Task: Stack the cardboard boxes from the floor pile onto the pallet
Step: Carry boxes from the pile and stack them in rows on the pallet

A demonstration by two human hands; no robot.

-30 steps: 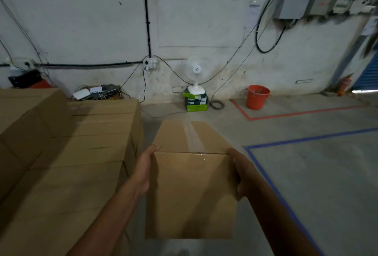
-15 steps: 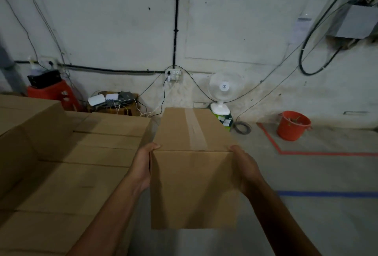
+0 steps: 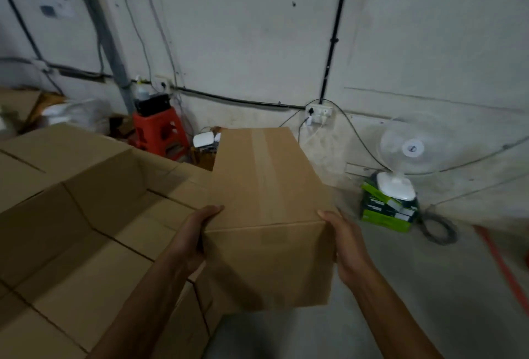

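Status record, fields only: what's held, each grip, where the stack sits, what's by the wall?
held: cardboard box, taped top, off the floor
left grip: left hand holds the box's left side, thumb on top
right grip: right hand holds the right side
stack: stacked boxes left of the held box; contact cannot be told
pallet: not visible
by wall: red stool; white fan standing on green boxes

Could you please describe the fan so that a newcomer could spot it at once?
On the concrete wall, find the white wall socket. To its right, a white round-caged table fan stands on a stack of green and black boxes. Only it has a round cage; the dark cable coil beside it lies flat.
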